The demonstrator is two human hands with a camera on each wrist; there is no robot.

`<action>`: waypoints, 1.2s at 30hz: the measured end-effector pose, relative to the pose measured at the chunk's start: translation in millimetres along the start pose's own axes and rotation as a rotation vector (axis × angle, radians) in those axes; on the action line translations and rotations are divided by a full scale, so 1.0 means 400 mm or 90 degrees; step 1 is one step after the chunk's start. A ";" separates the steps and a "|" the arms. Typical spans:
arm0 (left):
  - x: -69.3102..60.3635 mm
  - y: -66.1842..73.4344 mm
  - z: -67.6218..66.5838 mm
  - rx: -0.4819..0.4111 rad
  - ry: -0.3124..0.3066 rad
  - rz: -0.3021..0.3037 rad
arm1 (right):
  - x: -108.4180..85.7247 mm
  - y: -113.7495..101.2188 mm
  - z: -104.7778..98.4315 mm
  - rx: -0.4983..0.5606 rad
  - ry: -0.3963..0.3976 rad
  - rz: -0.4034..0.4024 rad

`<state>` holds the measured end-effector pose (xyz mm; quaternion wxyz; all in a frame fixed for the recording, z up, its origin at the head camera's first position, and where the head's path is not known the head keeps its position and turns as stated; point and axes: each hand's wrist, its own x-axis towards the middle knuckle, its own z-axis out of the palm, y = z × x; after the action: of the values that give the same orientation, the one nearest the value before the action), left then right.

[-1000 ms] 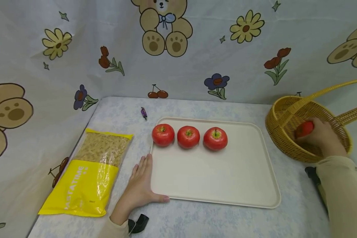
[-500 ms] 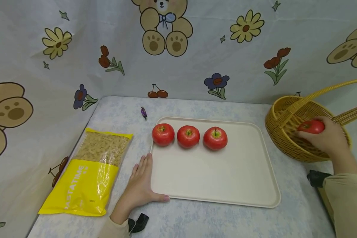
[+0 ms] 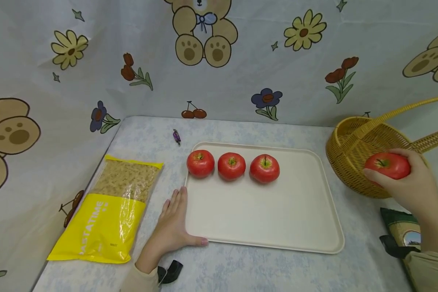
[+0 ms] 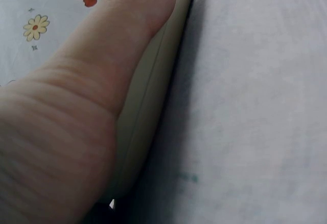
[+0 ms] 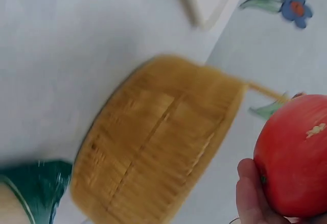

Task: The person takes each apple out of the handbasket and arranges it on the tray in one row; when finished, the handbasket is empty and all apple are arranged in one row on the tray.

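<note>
My right hand [image 3: 417, 184] grips a red apple [image 3: 388, 165] above the near rim of a yellow wicker basket [image 3: 344, 170]. In the right wrist view the apple [image 5: 294, 155] fills the lower right, with fingertips [image 5: 249, 193] against it. Three more red apples [image 3: 231, 166] stand in a row along the far left part of a white rectangular tray [image 3: 266, 219]. My left hand [image 3: 171, 229] rests at the tray's near left corner, its fingers straight along the left side and its thumb along the front edge. The left wrist view shows that thumb [image 4: 127, 25] against the tray's rim.
A yellow bag of pasta [image 3: 109, 215] lies left of the tray. Behind it is a small purple-wrapped item [image 3: 177, 137]. A green and tan packet [image 3: 401, 227] lies under my right forearm. The basket's tall handle [image 3: 405, 108] arches at the right; a patterned cloth hangs behind the table.
My right hand has lifted the apple from inside the basket, up and toward me. The packet under the forearm shows more now. My left hand and the tray stay put.
</note>
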<state>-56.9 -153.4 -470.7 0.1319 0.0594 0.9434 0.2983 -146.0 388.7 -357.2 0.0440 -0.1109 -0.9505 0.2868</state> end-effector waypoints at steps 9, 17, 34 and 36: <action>-0.001 -0.002 0.001 0.000 0.002 -0.002 | -0.075 -0.076 0.056 0.073 -0.065 -0.049; -0.002 0.000 -0.001 -0.007 0.006 0.001 | -0.070 -0.129 0.136 0.118 -0.133 -0.128; 0.001 0.000 0.000 -0.006 0.003 -0.001 | 0.012 -0.194 0.267 0.106 -0.269 -0.148; 0.000 0.001 -0.001 -0.006 0.001 -0.001 | 0.018 -0.191 0.273 0.112 -0.282 -0.138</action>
<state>-57.0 -153.3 -470.0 0.1315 0.0580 0.9422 0.3026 -183.1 269.9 -405.5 -0.1256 0.0615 -0.9147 0.3791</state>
